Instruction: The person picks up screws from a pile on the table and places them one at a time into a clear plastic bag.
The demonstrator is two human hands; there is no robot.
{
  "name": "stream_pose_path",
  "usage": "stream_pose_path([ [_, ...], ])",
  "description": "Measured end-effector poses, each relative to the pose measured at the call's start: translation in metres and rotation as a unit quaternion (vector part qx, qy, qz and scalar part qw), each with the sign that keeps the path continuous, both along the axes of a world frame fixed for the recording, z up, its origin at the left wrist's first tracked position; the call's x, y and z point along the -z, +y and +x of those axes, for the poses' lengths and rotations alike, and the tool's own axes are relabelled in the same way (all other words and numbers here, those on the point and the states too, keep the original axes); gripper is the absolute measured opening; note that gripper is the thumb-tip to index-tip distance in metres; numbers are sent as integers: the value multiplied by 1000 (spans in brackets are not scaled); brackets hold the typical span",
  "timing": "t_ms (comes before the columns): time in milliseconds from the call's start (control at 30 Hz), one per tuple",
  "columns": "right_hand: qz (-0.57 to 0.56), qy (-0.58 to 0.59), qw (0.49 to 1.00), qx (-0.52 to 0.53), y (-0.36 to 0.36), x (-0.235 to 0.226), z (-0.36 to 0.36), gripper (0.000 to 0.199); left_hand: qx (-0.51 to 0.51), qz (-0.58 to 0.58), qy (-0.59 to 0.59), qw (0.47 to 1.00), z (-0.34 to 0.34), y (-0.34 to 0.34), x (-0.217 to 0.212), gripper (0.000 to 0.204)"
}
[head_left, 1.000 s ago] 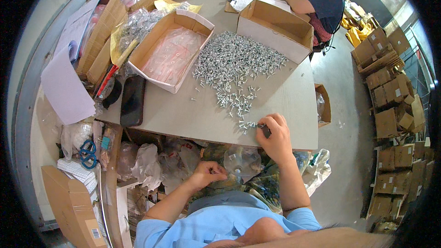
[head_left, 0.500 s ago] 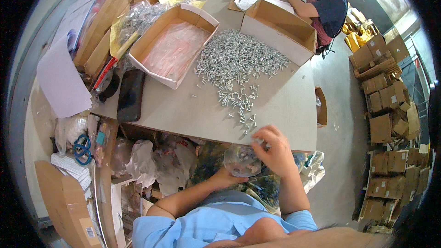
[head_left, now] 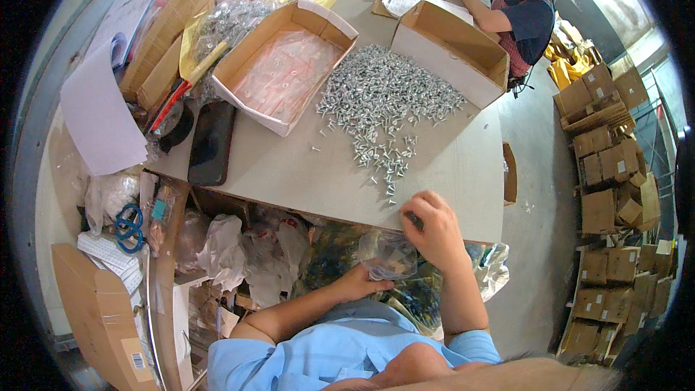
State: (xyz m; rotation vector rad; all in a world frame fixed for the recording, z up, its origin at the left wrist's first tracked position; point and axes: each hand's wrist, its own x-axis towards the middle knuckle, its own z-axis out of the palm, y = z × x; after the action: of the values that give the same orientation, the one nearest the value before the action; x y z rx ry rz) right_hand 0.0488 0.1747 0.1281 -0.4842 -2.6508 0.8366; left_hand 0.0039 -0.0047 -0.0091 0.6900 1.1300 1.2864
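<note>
My left hand (head_left: 356,282) is closed on a clear plastic bag (head_left: 388,255), held just below the table's front edge. My right hand (head_left: 433,226) is right above the bag at that edge, with its fingers curled inward; what they hold, if anything, is hidden. A large heap of small silver screws (head_left: 387,90) lies on the table (head_left: 289,166), thinning into a trail of loose ones that ends close to my right fingertips. An open box of flat clear bags with red edges (head_left: 286,72) stands left of the heap.
Behind the screws is an open cardboard box (head_left: 452,65). A black phone (head_left: 211,143) lies left, near scissors with blue handles (head_left: 129,228). Across the table a co-worker (head_left: 517,22) sits beside a clipboard (head_left: 427,1). Stacked cartons (head_left: 604,159) line the right side.
My right hand has turned, its fingers curling more toward the table edge. The bag now looks flatter in my left hand. The view has shifted slightly; the co-worker's hands have moved apart.
</note>
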Motion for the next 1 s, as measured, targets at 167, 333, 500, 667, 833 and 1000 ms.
stream_pose_path([
  [167,-126,-60,990,-10,-3,-12,-2,17,5,-11,-14,1000,0,1,-4,49],
  [333,59,37,990,121,-5,12,-33,26,12,-15,-5,1000,0,4,-4,52],
  [500,96,43,988,113,-8,19,-38,24,23,-24,63,997,-2,3,-3,53],
  [667,47,-5,998,29,-23,10,-13,21,11,-14,9,1000,0,2,0,53],
  [833,-110,-78,991,-9,-14,-6,-12,27,12,-28,8,1000,2,1,9,53],
  [1000,18,12,993,113,-3,6,-43,29,16,-15,36,999,-1,3,8,54],
])
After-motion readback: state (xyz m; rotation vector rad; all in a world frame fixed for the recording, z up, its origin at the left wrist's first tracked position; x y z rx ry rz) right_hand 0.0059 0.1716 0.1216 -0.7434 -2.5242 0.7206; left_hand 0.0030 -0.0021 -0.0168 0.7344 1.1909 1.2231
